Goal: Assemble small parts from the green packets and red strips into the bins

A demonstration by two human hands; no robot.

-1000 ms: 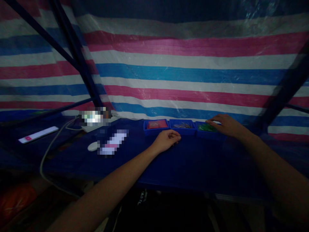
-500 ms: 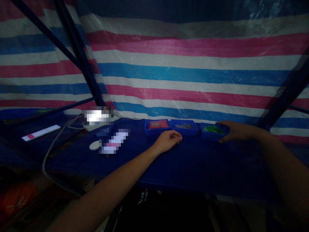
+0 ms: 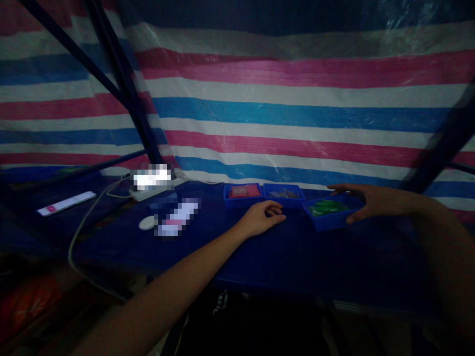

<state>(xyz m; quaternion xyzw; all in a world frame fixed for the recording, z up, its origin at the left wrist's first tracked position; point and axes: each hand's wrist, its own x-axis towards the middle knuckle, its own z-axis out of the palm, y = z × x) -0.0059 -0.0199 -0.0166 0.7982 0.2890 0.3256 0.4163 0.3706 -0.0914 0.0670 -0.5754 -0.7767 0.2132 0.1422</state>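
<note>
Right hand (image 3: pixel 378 200) spread wide, and it has the right-hand bin (image 3: pixel 330 222) by its right end: thumb at the near corner, fingers reaching along the far edge. Over to the left hand (image 3: pixel 261 217), half open, fingers loosely bent, resting on the table just in front of the middle bin (image 3: pixel 292 202).

Behind it all, the striped sheet (image 3: pixel 297 118) fills the back in pink, white and blue. Below spreads the dark blue table (image 3: pixel 304 267), and a dark post (image 3: pixel 138 118) slants down at the left.

Now the blue bins: the one in the right hand sits askew, its near side turned toward the left, apart from the other two; whether its base is on the table I cannot tell. Middle bin and left bin (image 3: pixel 242 202) stand side by side, near the sheet.

Off to the left, a slim lit strip (image 3: pixel 67 203) with a pink mark, and a pixelated pale object (image 3: pixel 180 217) lying on the table. Green pieces (image 3: pixel 328 206) fill the held bin, pinkish-red packets (image 3: pixel 248 190) the left one. Beside the pixelated object lies a white disc (image 3: pixel 147 223), and thin greyish pieces (image 3: pixel 282 193) lie in the middle bin.
</note>
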